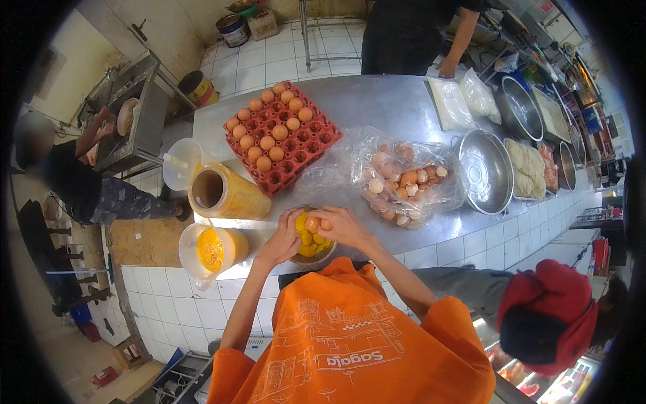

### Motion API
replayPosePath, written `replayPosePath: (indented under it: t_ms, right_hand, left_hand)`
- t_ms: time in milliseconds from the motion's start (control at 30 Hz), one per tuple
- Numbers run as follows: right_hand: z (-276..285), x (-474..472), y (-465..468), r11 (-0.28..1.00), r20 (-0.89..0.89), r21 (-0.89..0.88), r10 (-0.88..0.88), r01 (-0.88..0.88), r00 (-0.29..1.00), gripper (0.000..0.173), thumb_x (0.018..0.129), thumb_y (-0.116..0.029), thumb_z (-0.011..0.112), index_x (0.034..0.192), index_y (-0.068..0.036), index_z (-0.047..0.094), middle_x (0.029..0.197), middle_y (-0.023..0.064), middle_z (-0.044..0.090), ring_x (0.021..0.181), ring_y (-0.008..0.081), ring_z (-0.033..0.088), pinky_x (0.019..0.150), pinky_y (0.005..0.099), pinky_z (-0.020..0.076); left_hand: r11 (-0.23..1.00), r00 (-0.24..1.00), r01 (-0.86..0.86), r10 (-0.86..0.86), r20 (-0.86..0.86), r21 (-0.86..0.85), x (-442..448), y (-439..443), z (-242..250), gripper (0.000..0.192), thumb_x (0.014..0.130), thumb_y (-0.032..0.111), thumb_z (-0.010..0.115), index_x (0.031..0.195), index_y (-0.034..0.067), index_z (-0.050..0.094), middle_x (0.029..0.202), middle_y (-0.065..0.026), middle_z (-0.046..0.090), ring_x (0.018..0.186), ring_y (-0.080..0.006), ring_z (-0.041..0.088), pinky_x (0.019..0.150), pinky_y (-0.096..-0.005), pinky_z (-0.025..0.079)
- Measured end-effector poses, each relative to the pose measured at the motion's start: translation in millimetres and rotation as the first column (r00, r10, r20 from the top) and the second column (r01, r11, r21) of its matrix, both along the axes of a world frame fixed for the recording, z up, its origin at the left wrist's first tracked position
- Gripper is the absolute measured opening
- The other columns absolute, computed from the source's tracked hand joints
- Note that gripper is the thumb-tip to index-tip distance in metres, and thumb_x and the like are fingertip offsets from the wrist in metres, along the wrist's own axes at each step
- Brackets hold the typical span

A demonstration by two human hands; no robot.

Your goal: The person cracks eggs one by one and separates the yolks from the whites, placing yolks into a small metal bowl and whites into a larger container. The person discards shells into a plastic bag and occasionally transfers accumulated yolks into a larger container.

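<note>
A round bowl (332,249) of cracked eggs stands at the table's near edge, several whole yolks (309,249) showing in it. My right hand (348,228) reaches over its right side, its fingers around two brown eggs (319,224); whether their shells are whole is hard to see. On the left side, my left hand (279,240) curls at the bowl's rim, and its fingers hide whatever they hold or touch. Beyond my hands lies a red egg tray (308,146), partly filled with brown eggs (279,132). A transparent plastic bag (444,194) of broken eggshells (409,178) rests to the right.
Left of the bowl stand a plastic container (237,247) of beaten egg, a yellowish cylindrical container (252,199) and a translucent lid (176,166). A metal basin (484,171) and white bags (450,103) sit rightward on the steel table (373,101). Other people stand around.
</note>
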State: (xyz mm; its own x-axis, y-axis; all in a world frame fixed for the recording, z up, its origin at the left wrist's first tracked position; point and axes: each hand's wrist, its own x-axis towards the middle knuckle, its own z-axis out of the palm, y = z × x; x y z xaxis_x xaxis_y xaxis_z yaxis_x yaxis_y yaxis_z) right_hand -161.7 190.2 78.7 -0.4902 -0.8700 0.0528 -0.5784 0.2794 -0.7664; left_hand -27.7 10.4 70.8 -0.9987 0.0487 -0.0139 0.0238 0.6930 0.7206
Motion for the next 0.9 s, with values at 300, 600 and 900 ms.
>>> replayPosePath:
  t_ms: [300, 600, 900]
  right_hand:
    - [-11, 28, -4, 0.961, 0.243, -0.125, -0.21, 0.246, 0.947, 0.038, 0.08, -0.022, 0.067, 0.114, -0.008, 0.06, 0.108, 0.0188, 0.064, 0.101, 0.0392, 0.061, 0.085, 0.0457, 0.0493]
    - [-13, 53, 104, 0.732, 0.297, -0.016, -0.647, 0.681, 0.702, 0.026, 0.082, -0.015, 0.069, 0.104, -0.005, 0.064, 0.097, 0.0167, 0.065, 0.085, 0.0286, 0.065, 0.077, 0.0353, 0.0507]
    - [-11, 59, 88, 0.571, 0.743, -0.128, -0.486, 0.811, 0.46, 0.045, 0.088, -0.017, 0.068, 0.125, -0.002, 0.047, 0.102, 0.0121, 0.058, 0.096, 0.0252, 0.06, 0.082, 0.0332, 0.048]
  left_hand:
    - [0.661, 0.93, -0.367, 0.266, 0.253, 0.655, -17, 36, -30, 0.031, 0.096, 0.02, 0.046, 0.122, 0.005, 0.045, 0.11, -0.0065, 0.051, 0.092, -0.0156, 0.053, 0.081, -0.0297, 0.044]
    - [0.45, 0.966, -0.259, 0.134, 0.223, 0.854, -148, 105, 15, 0.035, 0.098, 0.036, 0.046, 0.123, 0.012, 0.047, 0.122, -0.0057, 0.044, 0.111, -0.016, 0.046, 0.088, -0.0316, 0.043]
    - [0.849, 0.98, -0.081, 0.164, -0.115, 0.523, -113, 127, 3, 0.06, 0.099, 0.038, 0.045, 0.142, -0.001, 0.027, 0.143, -0.0209, 0.026, 0.136, -0.0365, 0.027, 0.115, -0.0426, 0.021]
